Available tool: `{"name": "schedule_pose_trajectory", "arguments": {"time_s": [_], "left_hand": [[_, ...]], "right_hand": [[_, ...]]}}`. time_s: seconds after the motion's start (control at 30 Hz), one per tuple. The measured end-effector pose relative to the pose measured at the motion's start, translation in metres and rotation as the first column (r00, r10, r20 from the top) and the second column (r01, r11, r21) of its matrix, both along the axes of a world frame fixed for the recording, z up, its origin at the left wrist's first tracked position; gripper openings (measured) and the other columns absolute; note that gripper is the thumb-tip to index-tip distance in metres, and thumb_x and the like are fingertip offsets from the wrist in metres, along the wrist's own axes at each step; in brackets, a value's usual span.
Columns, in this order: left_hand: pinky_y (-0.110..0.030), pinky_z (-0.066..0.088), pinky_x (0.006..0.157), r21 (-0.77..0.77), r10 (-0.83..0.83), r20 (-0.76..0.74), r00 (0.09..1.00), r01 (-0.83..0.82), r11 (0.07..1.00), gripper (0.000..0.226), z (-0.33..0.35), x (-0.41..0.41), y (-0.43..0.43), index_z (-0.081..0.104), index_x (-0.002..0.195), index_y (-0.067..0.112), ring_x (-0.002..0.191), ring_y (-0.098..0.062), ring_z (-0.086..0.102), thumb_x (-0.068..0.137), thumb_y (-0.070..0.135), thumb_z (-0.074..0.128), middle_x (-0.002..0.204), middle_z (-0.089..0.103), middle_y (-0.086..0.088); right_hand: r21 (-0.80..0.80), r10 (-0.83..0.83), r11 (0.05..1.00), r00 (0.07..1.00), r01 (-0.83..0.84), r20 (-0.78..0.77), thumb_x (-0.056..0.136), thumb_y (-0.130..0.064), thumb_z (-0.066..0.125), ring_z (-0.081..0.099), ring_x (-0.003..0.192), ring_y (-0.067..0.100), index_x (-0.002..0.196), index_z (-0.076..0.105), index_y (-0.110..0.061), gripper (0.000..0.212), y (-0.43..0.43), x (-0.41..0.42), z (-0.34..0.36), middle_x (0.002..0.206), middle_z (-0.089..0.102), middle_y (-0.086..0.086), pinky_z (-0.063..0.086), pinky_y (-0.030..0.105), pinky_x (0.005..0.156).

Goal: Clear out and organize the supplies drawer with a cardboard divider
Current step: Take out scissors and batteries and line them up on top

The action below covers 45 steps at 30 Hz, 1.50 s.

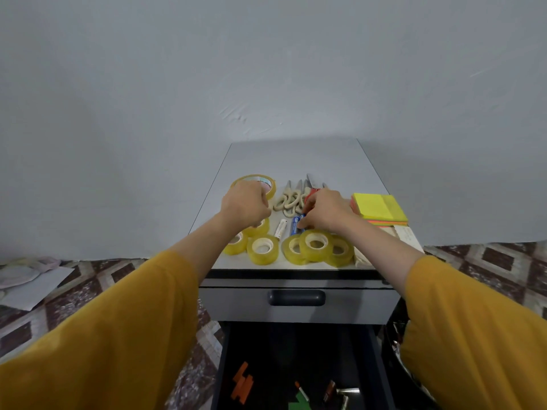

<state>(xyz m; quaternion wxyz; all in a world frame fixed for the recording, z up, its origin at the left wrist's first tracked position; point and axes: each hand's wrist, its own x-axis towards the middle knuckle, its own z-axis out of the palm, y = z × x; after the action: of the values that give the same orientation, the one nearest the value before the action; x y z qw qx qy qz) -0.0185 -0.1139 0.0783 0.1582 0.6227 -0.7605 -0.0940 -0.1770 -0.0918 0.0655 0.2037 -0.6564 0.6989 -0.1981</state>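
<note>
On the grey cabinet top lie several yellow tape rolls, a larger tape roll, cream-handled scissors, red-handled scissors, a white tube, a blue tube and a stack of yellow sticky notes. My left hand is curled into a fist above a tape roll beside the cream scissors; what its fingers hold is hidden. My right hand pinches the top of the blue tube. Below, the open drawer is dark inside, with an orange piece and a green piece.
The upper drawer, with a dark handle, is closed. White papers lie on the patterned tile floor at the left. A dark bag stands by the cabinet's right side. A grey wall rises behind the cabinet.
</note>
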Motion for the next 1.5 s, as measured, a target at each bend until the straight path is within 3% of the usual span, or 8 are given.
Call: {"name": "schedule_pose_trajectory", "arguments": {"time_s": [0.3,0.5,0.63,0.8,0.93,1.07,1.33,1.5], "left_hand": [[-0.029,0.057,0.067,0.011,0.013,-0.065,0.998,-0.013,1.0,0.01,0.001,0.013,0.003,0.07,0.075,0.006,0.049,-0.009,0.059,0.078,0.007,0.061,0.071,0.072,-0.01],[-0.024,0.054,0.06,0.038,0.015,-0.105,0.994,-0.011,0.999,0.009,0.0,0.019,0.006,0.069,0.076,0.009,0.049,-0.013,0.061,0.081,0.008,0.062,0.064,0.068,-0.003],[-0.023,0.053,0.059,0.052,0.016,-0.12,0.993,-0.01,0.999,0.009,0.0,0.023,0.007,0.069,0.076,0.009,0.049,-0.014,0.062,0.081,0.008,0.062,0.058,0.062,0.005],[-0.019,0.05,0.056,0.06,0.006,-0.144,0.99,0.003,0.998,0.009,-0.001,0.024,0.01,0.069,0.075,0.009,0.044,-0.007,0.058,0.081,0.009,0.063,0.063,0.067,-0.001],[-0.021,0.051,0.058,0.063,-0.01,-0.142,0.99,0.019,0.998,0.008,-0.001,0.021,0.015,0.071,0.077,0.007,0.049,-0.011,0.06,0.081,0.011,0.065,0.071,0.071,-0.007],[-0.019,0.048,0.057,0.06,-0.016,-0.141,0.99,0.025,0.998,0.008,-0.001,0.021,0.015,0.07,0.077,0.008,0.048,-0.01,0.058,0.081,0.012,0.065,0.068,0.069,-0.005],[-0.017,0.048,0.059,0.054,-0.003,-0.138,0.99,0.011,0.998,0.011,0.001,0.026,0.017,0.067,0.071,0.014,0.045,-0.007,0.057,0.082,0.014,0.064,0.063,0.068,-0.002],[-0.025,0.054,0.062,0.046,-0.03,-0.203,0.979,0.04,0.998,0.009,0.004,0.026,0.032,0.068,0.077,0.013,0.047,-0.01,0.059,0.084,0.014,0.062,0.063,0.066,0.0]], "right_hand": [[0.018,0.016,1.0,1.0,-0.016,-0.019,0.075,-0.009,0.065,0.064,0.088,0.021,0.092,0.072,-0.009,0.019,-0.014,0.011,-0.006,0.092,0.069,0.007,0.055,0.032,0.077],[0.043,0.089,0.995,0.995,-0.091,0.05,0.078,-0.003,0.065,0.055,0.076,0.011,0.091,0.073,-0.011,0.017,-0.013,0.018,-0.002,0.084,0.06,-0.002,0.041,0.018,0.052],[0.046,0.079,0.996,0.995,-0.082,0.059,0.078,-0.002,0.066,0.055,0.075,0.012,0.089,0.072,-0.01,0.015,-0.013,0.019,-0.002,0.087,0.062,0.001,0.04,0.018,0.052],[0.044,0.072,0.996,0.995,-0.075,0.072,0.077,-0.001,0.067,0.056,0.078,0.012,0.087,0.07,-0.01,0.014,-0.015,0.018,-0.005,0.096,0.066,0.002,0.043,0.018,0.057],[0.061,0.059,0.996,0.997,-0.062,0.049,0.073,-0.012,0.076,0.064,0.084,0.019,0.094,0.071,-0.003,0.023,-0.014,0.02,-0.005,0.093,0.07,0.008,0.052,0.031,0.073],[0.071,0.043,0.996,0.999,-0.044,0.024,0.071,-0.018,0.079,0.066,0.086,0.02,0.094,0.07,-0.003,0.029,-0.014,0.023,-0.005,0.091,0.07,0.008,0.052,0.031,0.072],[0.037,0.022,0.999,0.999,-0.022,0.026,0.077,-0.014,0.071,0.068,0.085,0.021,0.091,0.071,-0.002,0.018,-0.015,0.021,-0.006,0.088,0.071,0.01,0.056,0.035,0.082],[-0.127,-0.018,0.992,0.999,0.022,0.028,0.077,-0.007,0.063,0.058,0.108,0.026,0.082,0.072,-0.004,0.011,-0.004,0.019,0.004,0.095,0.069,0.012,0.047,0.041,0.094]]}}
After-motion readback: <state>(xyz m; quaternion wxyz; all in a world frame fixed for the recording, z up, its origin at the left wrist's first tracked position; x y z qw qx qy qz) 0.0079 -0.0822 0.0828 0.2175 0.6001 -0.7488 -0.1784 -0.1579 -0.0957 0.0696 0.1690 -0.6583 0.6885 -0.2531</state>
